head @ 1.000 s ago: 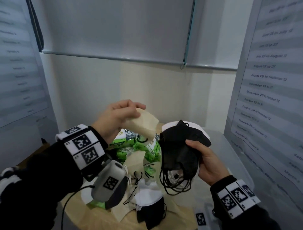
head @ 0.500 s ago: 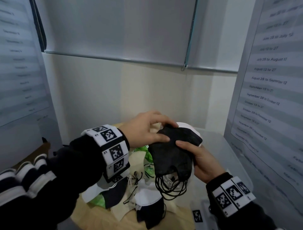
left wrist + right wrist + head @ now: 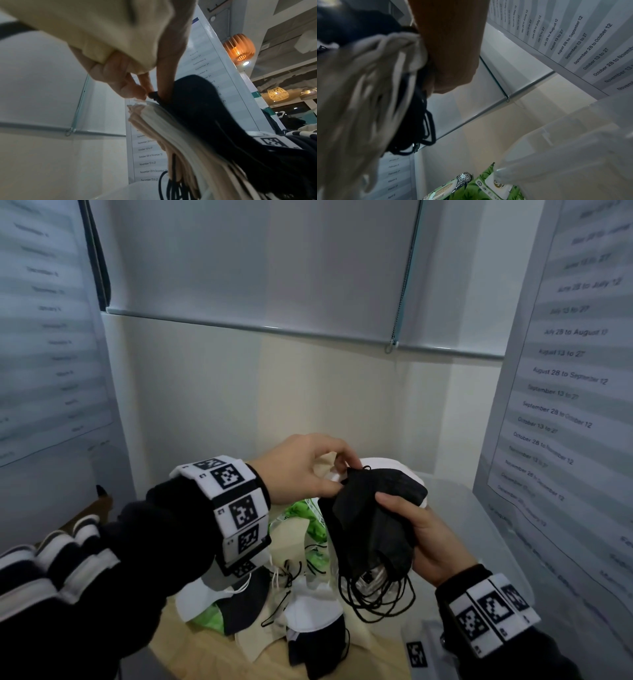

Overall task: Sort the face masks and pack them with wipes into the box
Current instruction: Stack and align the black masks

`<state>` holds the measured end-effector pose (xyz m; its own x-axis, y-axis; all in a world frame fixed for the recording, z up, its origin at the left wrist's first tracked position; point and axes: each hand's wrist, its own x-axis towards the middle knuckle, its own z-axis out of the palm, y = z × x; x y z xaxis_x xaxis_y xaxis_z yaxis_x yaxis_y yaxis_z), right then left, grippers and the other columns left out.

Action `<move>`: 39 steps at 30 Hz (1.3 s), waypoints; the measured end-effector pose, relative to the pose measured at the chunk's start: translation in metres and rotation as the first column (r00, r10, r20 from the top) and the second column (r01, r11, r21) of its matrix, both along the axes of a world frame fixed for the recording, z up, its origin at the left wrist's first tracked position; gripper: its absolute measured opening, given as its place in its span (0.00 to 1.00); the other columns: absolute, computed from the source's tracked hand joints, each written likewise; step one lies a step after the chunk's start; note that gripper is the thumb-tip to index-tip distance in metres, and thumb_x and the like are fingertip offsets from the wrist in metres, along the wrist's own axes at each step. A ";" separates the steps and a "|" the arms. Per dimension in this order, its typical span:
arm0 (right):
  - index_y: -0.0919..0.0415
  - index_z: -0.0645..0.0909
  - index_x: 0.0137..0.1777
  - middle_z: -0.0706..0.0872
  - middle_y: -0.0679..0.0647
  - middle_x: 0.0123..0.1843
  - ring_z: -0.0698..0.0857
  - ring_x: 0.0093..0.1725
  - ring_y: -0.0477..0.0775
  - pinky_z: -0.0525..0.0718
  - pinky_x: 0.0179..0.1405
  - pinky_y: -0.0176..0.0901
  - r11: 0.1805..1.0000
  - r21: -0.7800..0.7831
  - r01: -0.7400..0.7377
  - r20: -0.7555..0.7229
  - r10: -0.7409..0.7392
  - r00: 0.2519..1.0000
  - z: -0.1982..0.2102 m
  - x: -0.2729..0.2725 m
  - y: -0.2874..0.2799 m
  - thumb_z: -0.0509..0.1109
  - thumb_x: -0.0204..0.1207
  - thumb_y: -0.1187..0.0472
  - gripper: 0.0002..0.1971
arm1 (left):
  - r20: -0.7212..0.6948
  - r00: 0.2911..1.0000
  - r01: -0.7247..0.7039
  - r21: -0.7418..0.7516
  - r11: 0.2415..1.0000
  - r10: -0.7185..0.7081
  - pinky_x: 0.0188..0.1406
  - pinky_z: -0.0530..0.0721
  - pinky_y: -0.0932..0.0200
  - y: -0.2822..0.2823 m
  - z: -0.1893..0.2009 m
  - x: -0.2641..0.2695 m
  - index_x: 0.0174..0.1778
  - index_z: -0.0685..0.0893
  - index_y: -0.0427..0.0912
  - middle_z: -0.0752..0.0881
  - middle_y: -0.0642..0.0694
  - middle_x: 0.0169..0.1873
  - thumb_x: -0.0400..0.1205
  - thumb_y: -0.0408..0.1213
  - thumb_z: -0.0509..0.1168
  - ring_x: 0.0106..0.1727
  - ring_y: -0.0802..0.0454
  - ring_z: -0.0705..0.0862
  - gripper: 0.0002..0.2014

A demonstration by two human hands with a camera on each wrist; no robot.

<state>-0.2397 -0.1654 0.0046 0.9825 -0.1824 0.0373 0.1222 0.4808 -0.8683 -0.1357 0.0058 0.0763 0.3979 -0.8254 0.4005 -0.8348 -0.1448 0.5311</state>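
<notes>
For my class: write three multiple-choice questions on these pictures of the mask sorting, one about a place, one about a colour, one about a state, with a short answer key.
1. Where is the stack of masks?
A. In the right hand
B. Flat on the table
C. Inside the clear box

2. What colour is the mask on the near face of the stack?
A. Green
B. Black
C. Red

3. What is the left hand doing?
A. Resting flat on the table
B. Hanging idle
C. Holding a beige mask while its fingers touch the stack's top edge

Answers: 1 A, the right hand grips it above the table; 2 B, the head view shows black; 3 C, seen in the left wrist view.
</notes>
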 end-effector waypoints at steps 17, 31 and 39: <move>0.69 0.80 0.67 0.84 0.68 0.64 0.86 0.60 0.64 0.87 0.51 0.49 1.000 0.013 -0.003 0.000 0.003 1.000 0.006 -0.004 -0.001 0.87 0.51 0.57 0.41 | -0.382 0.921 0.026 -0.123 0.992 -0.072 0.49 0.82 0.54 0.008 0.012 -0.021 0.31 0.80 0.49 0.89 0.38 0.45 0.68 0.38 0.72 0.43 0.52 0.83 0.06; 0.67 0.78 0.69 0.82 0.67 0.67 0.81 0.67 0.65 0.79 0.68 0.58 0.998 0.041 0.039 -0.025 -0.038 0.999 -0.001 0.001 -0.006 0.87 0.53 0.56 0.42 | -0.642 0.766 -0.146 -0.132 0.981 0.027 0.17 0.72 0.76 0.009 0.005 -0.022 0.49 0.82 0.34 0.86 0.53 0.25 0.78 0.32 0.66 0.24 0.65 0.83 0.07; 0.68 0.78 0.69 0.84 0.66 0.64 0.83 0.65 0.64 0.78 0.69 0.59 0.993 0.026 0.113 -0.025 -0.113 0.993 0.000 0.001 -0.007 0.70 0.71 0.62 0.25 | -0.585 0.807 -0.188 -0.123 0.974 0.082 0.25 0.77 0.77 0.007 0.006 -0.020 0.43 0.86 0.38 0.86 0.53 0.28 0.76 0.34 0.70 0.27 0.66 0.82 0.04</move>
